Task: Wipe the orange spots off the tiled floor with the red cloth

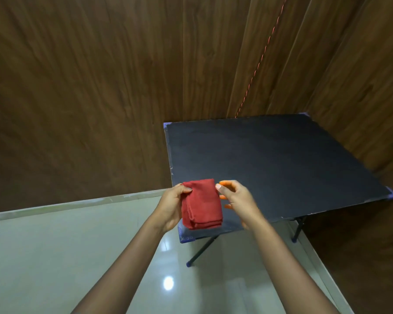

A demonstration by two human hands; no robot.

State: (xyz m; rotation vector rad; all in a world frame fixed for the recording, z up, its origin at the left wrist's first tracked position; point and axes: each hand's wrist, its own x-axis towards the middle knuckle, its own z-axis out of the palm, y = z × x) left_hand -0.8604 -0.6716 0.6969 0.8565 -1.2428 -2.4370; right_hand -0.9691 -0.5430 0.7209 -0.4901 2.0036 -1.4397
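Observation:
A folded red cloth (202, 203) is held up over the near left corner of a black table. My left hand (171, 206) grips its left side, thumb on top and fingers underneath. My right hand (237, 200) is just right of the cloth, with loosely curled fingers and the thumb tip at the cloth's upper right edge. Its fingertips are stained orange. The pale glossy tiled floor (55, 257) fills the lower left, and no orange spots show on the part in view.
The black folding table (281, 159) with blue corner caps stands in the corner on thin dark legs (202, 249). Dark wood-panelled walls (77, 98) close in behind and to the right. A thin red cord (256, 69) hangs down the back wall.

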